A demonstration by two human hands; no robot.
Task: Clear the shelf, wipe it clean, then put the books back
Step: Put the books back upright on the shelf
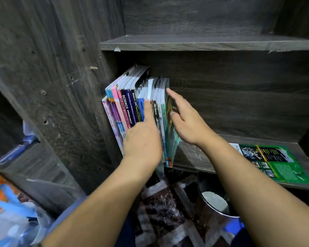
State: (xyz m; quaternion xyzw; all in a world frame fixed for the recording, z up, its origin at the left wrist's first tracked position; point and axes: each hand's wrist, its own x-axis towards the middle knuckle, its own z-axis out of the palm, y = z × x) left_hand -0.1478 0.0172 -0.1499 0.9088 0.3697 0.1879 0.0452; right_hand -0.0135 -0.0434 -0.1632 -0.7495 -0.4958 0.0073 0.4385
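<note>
Dark shelf (194, 154) bears leaning books (127, 107) — left hand (143, 139) flat on them, right hand (187, 120) spread alongside.

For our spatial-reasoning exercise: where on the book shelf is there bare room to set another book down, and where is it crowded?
Free: the shelf board between the upright books and the flat green magazine; also the visible front of the upper shelf. Crowded: the left end, books packed against the side panel, left hand and right hand at them.
</note>
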